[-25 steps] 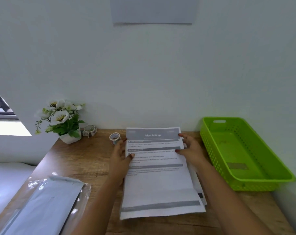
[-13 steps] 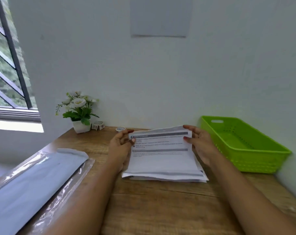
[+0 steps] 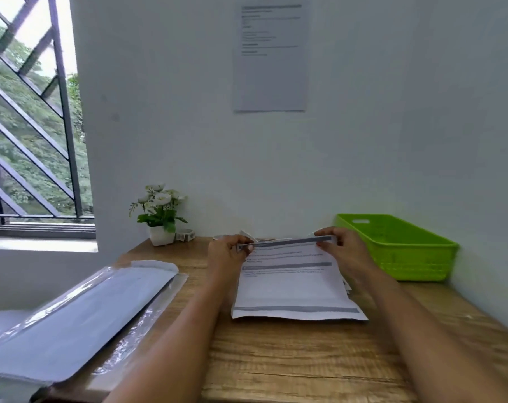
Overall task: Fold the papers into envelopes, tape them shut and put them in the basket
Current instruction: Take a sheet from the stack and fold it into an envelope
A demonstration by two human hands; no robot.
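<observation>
A printed sheet of paper [image 3: 290, 283] with grey bars lies on the wooden table [image 3: 290, 359], on top of a few more sheets. Its far edge is lifted off the pile and bent toward me. My left hand [image 3: 228, 254] pinches the far left corner and my right hand [image 3: 344, 251] pinches the far right corner. A bright green plastic basket [image 3: 415, 257] stands at the right against the wall, with nothing visible inside. Small tape rolls [image 3: 186, 235] sit by the wall, to the left of the paper.
A potted plant with white flowers [image 3: 159, 213] stands at the table's back left. A long clear plastic pack of paper [image 3: 81, 315] lies over the left edge. A printed notice [image 3: 270, 53] hangs on the wall, and a barred window [image 3: 28, 126] is at the left.
Both hands have lifted the sheet's far edge higher and bent it toward me. The camera has tilted up, so more wall and window show.
</observation>
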